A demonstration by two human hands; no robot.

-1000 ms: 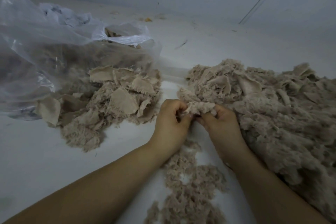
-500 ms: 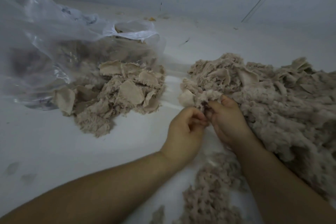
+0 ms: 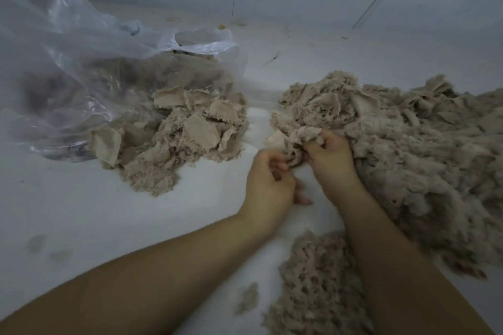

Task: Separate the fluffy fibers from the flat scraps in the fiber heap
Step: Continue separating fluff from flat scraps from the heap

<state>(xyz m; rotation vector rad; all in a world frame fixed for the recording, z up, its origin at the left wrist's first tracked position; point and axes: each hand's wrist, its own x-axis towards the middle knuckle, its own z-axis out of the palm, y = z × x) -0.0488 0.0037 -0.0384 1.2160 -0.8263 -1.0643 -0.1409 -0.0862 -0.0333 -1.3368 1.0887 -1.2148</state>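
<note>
- Fiber heap (image 3: 424,160): large, beige, fluffy, lay right.
- Flat scraps (image 3: 190,128): beige pile, lay left.
- Fluffy fibers (image 3: 315,285): loose mound, lay nearest.

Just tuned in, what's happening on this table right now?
A person is sorting beige fiber by hand. Both the left hand and right hand grip one clump at the near edge of the big heap. A pile with flat scraps lies to the left at the mouth of a clear plastic bag; fluffy fiber lies between the forearms.
</note>
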